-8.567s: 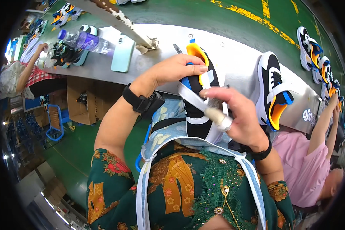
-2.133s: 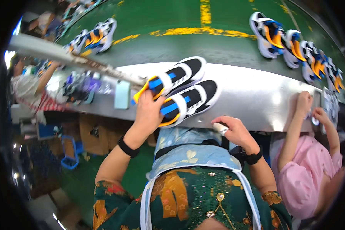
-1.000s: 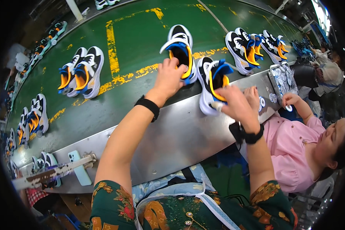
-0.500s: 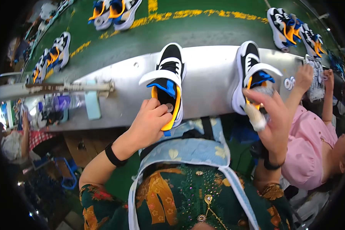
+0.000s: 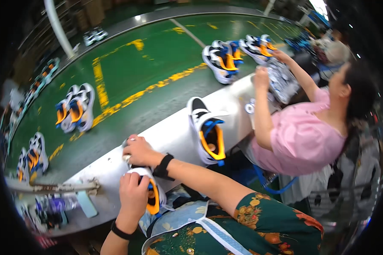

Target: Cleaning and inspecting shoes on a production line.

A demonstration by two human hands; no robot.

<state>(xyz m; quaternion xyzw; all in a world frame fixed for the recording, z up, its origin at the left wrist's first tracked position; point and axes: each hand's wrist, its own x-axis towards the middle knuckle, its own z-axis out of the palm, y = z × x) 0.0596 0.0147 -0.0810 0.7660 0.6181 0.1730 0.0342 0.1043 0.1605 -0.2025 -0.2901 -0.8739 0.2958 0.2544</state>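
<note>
Left hand (image 5: 132, 196) is now being wrapped, fingers curled, around a white sneaker with orange lining (image 5: 151, 196) at the near edge of the steel bench (image 5: 174, 131); half a second ago that hand was gripping the shoe farther up the bench. Right hand (image 5: 139, 151) is being pressed, closed, on its toe. Second sneaker (image 5: 209, 135) is being left standing alone beyond, untouched.

Brushed, dully gleaming metal tabletop (image 5: 174, 136); matt green rubbery conveyor belt (image 5: 149, 63) with worn yellow paint; smooth synthetic sneaker (image 5: 208, 136), glossy orange lining; printed cloth sleeve (image 5: 281, 221)
</note>
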